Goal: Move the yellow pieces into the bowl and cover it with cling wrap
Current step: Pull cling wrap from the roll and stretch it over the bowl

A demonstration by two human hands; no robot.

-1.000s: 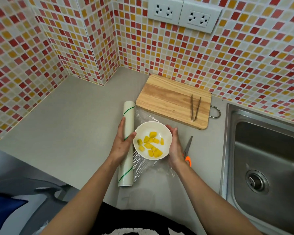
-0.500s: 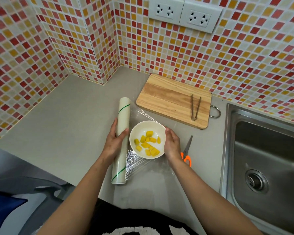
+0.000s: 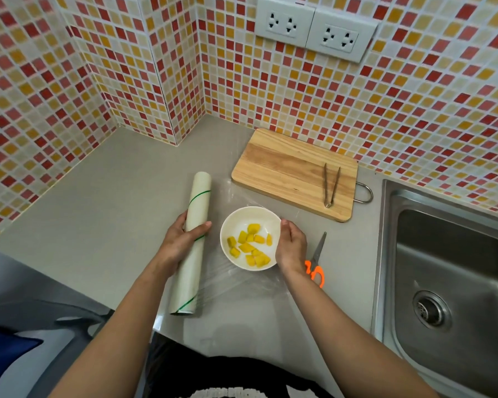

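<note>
A white bowl (image 3: 242, 222) with several yellow pieces (image 3: 249, 247) in it stands on the grey counter, on a pulled-out sheet of clear cling wrap (image 3: 236, 285). My right hand (image 3: 291, 247) cups the bowl's right side. The cling wrap roll (image 3: 191, 239), pale with green stripes, lies to the left of the bowl, pointing away from me. My left hand (image 3: 181, 239) is wrapped around the roll's middle. The sheet runs from the roll under the bowl toward the right.
A wooden cutting board (image 3: 288, 170) with metal tongs (image 3: 330, 183) on it lies behind the bowl. Orange-handled scissors (image 3: 316, 262) lie just right of my right hand. A steel sink (image 3: 449, 282) fills the right side. Tiled walls close the back and left.
My left hand has closed around the roll and drawn it to the left, away from the bowl, stretching more wrap out. The right hand stays on the bowl.
</note>
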